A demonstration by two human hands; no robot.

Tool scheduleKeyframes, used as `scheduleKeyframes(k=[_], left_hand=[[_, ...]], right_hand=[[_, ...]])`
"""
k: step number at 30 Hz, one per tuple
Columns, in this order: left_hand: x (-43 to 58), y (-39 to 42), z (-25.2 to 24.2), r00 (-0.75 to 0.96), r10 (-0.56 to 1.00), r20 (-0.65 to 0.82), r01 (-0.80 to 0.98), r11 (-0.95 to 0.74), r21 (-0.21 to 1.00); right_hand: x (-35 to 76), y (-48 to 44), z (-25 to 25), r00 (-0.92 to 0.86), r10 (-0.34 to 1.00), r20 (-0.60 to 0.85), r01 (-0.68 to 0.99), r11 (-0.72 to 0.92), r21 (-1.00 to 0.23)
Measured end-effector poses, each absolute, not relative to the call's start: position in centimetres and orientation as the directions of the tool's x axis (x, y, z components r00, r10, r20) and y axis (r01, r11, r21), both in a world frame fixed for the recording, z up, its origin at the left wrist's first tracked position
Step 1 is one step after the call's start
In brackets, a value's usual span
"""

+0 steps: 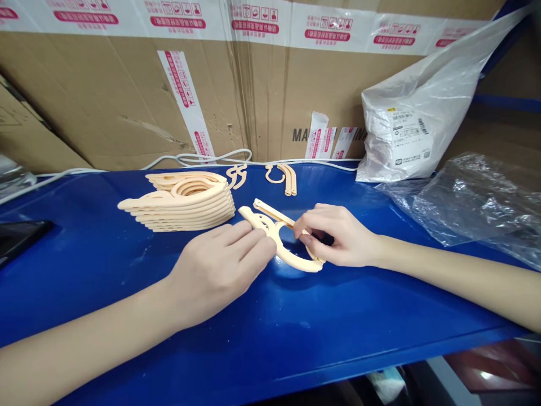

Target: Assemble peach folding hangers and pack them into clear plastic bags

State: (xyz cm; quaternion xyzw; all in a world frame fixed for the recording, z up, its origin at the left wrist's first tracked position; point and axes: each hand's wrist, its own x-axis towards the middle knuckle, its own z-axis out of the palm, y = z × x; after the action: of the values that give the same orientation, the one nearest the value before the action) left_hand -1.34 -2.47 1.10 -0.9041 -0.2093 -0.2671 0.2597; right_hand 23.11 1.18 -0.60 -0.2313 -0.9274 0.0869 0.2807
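Observation:
A cream plastic folding hanger is held between my two hands just above the blue table. My left hand is closed on its left side, near the rounded hook part. With thumb and fingers pinched, my right hand grips a slim arm and the hanger's right end; the fingers partly cover the joint there. A neat stack of folded cream hangers lies beyond my left hand. Loose curved pieces lie right of the stack, and further right are a hook and slim arms.
Large cardboard boxes stand along the table's back edge, with a white cable before them. At the right are a white plastic parcel bag and clear plastic film. A dark flat device lies at the left edge.

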Motion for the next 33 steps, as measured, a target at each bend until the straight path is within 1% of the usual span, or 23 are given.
scheduleKeyframes(k=[3,5,6,8,10,11,12,13,15,17,20,22,25,26,28,30,33], left_hand=[[-1.4,-2.4,1.1,0.735,0.307,0.605,0.566,-0.768,-0.299],[-1.6,-2.2,1.0,0.704,0.382,0.598,0.59,-0.784,-0.194],[-1.6,-2.1,0.9,0.679,0.435,0.592,0.601,-0.792,-0.107],[-1.8,-2.0,0.9,0.611,0.558,0.561,0.613,-0.782,0.112],[-1.9,-1.8,1.0,0.526,0.685,0.504,0.629,-0.712,0.313],[-1.9,-1.8,1.0,0.482,0.742,0.466,0.649,-0.66,0.379],[-1.9,-1.8,1.1,0.44,0.787,0.432,0.678,-0.607,0.415],[-1.8,-1.7,1.2,0.404,0.822,0.401,0.713,-0.558,0.425],[-1.6,-1.7,1.2,0.357,0.857,0.371,0.778,-0.493,0.389],[-1.4,-1.9,1.2,0.353,0.86,0.368,0.811,-0.478,0.339],[-1.1,-2.3,1.1,0.382,0.86,0.34,0.824,-0.483,0.296],[-1.0,-2.5,1.2,0.395,0.87,0.297,0.831,-0.476,0.289],[-0.8,-2.5,1.3,0.376,0.894,0.242,0.86,-0.434,0.268],[-0.8,-2.4,1.3,0.368,0.902,0.227,0.872,-0.42,0.253],[-0.9,-2.3,1.3,0.356,0.912,0.204,0.887,-0.398,0.233],[-1.0,-2.3,1.2,0.359,0.913,0.197,0.882,-0.4,0.25],[-1.2,-2.3,1.0,0.38,0.895,0.235,0.849,-0.438,0.294]], right_hand=[[23.0,1.0,-0.4,-0.737,0.418,0.531,0.356,0.908,-0.222],[22.9,0.9,-0.4,-0.745,0.368,0.557,0.331,0.928,-0.172],[22.9,0.8,-0.3,-0.75,0.34,0.568,0.315,0.938,-0.145],[22.9,0.7,-0.3,-0.764,0.282,0.58,0.287,0.954,-0.086],[22.9,0.6,-0.3,-0.784,0.238,0.574,0.282,0.959,-0.013],[22.9,0.5,-0.2,-0.798,0.226,0.558,0.287,0.958,0.022],[22.8,0.5,-0.2,-0.818,0.221,0.531,0.292,0.955,0.052],[22.8,0.5,-0.2,-0.84,0.221,0.496,0.295,0.953,0.074],[22.7,0.6,-0.1,-0.878,0.236,0.416,0.294,0.952,0.082],[22.7,0.7,-0.1,-0.9,0.261,0.35,0.296,0.954,0.048],[22.6,1.0,-0.2,-0.9,0.307,0.308,0.312,0.949,-0.036],[22.6,1.1,-0.2,-0.884,0.336,0.324,0.335,0.94,-0.059],[22.7,1.2,-0.4,-0.839,0.375,0.394,0.382,0.922,-0.064],[22.7,1.2,-0.5,-0.819,0.397,0.414,0.394,0.914,-0.096],[22.8,1.3,-0.7,-0.778,0.461,0.427,0.409,0.887,-0.214],[22.9,1.5,-0.9,-0.741,0.518,0.428,0.409,0.853,-0.324],[22.9,1.8,-1.2,-0.703,0.555,0.445,0.402,0.826,-0.394]])
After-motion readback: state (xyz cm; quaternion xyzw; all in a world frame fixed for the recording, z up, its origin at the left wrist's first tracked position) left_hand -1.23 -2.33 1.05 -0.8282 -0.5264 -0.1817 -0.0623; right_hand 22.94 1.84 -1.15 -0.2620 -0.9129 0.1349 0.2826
